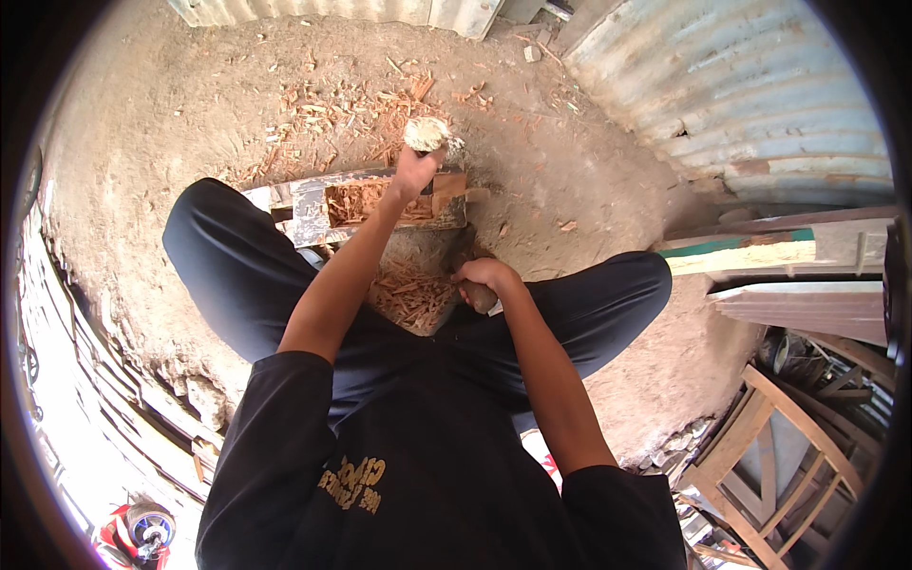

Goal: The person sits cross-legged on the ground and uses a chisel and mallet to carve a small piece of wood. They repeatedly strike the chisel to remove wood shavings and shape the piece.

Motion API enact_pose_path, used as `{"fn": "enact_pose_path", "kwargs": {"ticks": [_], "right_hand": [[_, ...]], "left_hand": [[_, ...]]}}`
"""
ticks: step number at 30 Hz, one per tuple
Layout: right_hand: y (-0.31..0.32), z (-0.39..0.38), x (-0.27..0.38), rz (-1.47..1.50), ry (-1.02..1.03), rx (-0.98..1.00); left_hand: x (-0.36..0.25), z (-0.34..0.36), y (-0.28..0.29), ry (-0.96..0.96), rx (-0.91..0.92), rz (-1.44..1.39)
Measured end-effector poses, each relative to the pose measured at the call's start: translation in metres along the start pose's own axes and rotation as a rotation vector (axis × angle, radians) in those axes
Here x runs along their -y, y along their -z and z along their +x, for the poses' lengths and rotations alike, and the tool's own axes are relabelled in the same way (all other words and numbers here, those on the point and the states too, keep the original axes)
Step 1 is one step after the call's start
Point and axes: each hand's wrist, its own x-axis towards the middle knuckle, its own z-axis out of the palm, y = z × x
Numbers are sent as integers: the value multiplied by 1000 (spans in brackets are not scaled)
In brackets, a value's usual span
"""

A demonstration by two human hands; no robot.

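A person in dark trousers and a black shirt sits on a dirt floor [570,161], legs spread around a hollowed wooden block [310,215] that lies just above the center of the frame. The left hand [416,174] is clenched around a tool with a pale, frayed top [427,134], poised over the block's right part; the tool's lower end is hidden. The right hand [488,274], near the center of the frame, grips a brown wooden handle [483,298], its far end dark and blurred. Shavings [356,203] fill the block's recess, with more piled between the legs and strewn across the upper center. Corrugated metal [741,95] lines the upper right; a wooden frame [750,437] leans among scrap at lower right.
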Motion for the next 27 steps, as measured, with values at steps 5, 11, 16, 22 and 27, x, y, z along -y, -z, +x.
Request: {"fn": "enact_pose_path", "kwargs": {"ticks": [5, 11, 16, 22, 27], "right_hand": [[-5, -49, -14, 311, 75, -60], [-12, -93, -15, 611, 309, -190], [-8, -144, 2, 654, 429, -232], [4, -159, 4, 706, 488, -298], [-3, -158, -1, 711, 486, -241]], "left_hand": [[-18, -1, -24, -116, 70, 129], [-33, -4, -33, 8, 108, 176], [-13, 4, -29, -115, 250, 83], [-12, 8, -24, -68, 363, 252], [-5, 9, -18, 2, 442, 298]]}}
